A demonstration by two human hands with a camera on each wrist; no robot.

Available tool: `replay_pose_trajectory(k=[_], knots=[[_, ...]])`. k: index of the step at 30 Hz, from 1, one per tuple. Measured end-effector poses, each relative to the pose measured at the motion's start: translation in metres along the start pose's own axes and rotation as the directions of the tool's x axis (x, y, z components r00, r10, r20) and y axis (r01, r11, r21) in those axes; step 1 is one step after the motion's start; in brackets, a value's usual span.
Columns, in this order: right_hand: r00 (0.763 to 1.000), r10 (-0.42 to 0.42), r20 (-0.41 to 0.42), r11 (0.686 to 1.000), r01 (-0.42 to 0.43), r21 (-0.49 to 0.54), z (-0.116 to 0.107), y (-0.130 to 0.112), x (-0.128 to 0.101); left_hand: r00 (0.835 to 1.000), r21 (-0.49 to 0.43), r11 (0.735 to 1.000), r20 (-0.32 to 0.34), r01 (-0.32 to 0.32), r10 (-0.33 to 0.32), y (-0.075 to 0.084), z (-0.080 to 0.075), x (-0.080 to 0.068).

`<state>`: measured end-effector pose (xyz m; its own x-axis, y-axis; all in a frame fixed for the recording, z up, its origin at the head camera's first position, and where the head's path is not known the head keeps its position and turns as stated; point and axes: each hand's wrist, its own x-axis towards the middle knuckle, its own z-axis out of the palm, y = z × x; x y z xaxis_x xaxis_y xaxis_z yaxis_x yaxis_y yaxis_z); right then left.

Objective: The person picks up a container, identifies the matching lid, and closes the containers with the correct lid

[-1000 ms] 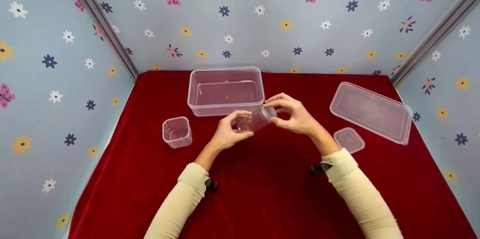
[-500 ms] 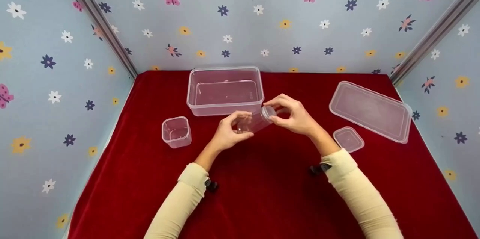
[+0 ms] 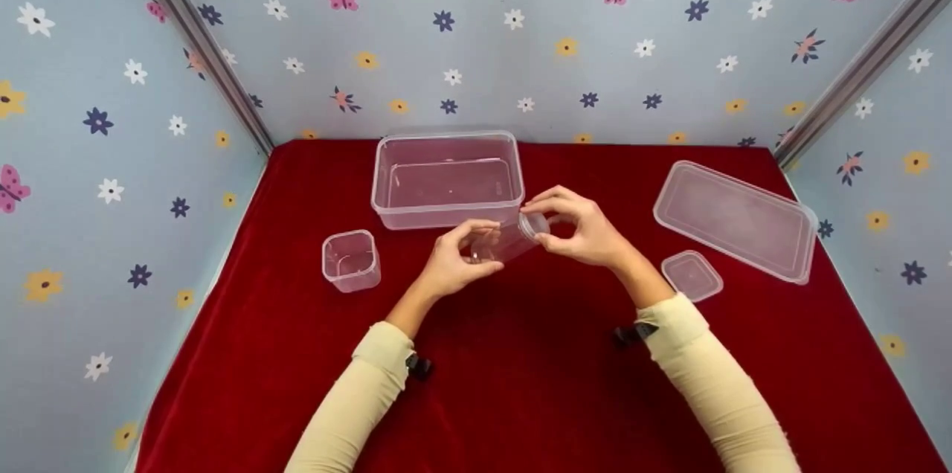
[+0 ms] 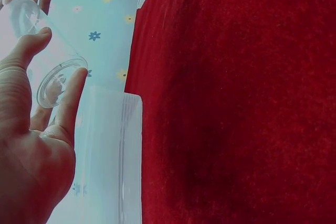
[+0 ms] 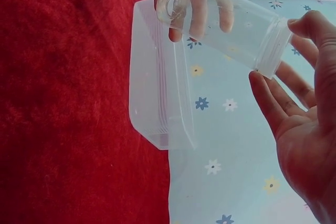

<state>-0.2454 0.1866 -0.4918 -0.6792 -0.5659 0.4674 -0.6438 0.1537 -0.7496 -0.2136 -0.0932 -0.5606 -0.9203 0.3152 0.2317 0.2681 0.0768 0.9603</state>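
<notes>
Jar (image 3: 504,241), clear and lying tilted above the red counter (image 3: 520,384), is gripped at its base by the left hand (image 3: 450,265); the right hand (image 3: 587,231) pinches its cap end, seemingly mid-twist, calling for a firm counter-hold.

Left hand (image 4: 29,145) around the base of a clear jar (image 4: 44,56), large clear container (image 4: 113,156) beside, on red cloth (image 4: 236,103).
</notes>
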Motion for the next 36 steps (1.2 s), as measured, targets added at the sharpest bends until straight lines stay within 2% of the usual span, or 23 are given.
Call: replay_pose_trajectory(k=[5,10,20,27,36], knots=[[0.999,0.026,0.02,1.0,-0.026,0.005,-0.003,-0.001,-0.001,1.0,-0.001,1.0,0.003,0.014,-0.014,-0.002,-0.001,0.0],[1.0,0.016,0.017,1.0,-0.017,0.01,-0.009,-0.003,-0.001,1.0,-0.002,1.0,-0.004,0.019,-0.019,-0.006,-0.004,-0.001],[0.996,0.003,0.092,1.0,-0.002,-0.006,-0.009,0.001,-0.002,1.0,-0.011,1.0,0.004,0.024,-0.024,-0.006,-0.003,-0.001],[0.996,0.042,0.076,0.999,-0.041,-0.017,-0.008,0.001,-0.003,1.0,-0.017,1.0,0.012,0.011,-0.011,-0.005,-0.002,-0.001],[0.99,0.136,0.05,0.985,-0.129,-0.117,-0.005,0.001,-0.002,1.0,-0.003,1.0,0.017,0.012,-0.012,-0.005,-0.001,0.0]])
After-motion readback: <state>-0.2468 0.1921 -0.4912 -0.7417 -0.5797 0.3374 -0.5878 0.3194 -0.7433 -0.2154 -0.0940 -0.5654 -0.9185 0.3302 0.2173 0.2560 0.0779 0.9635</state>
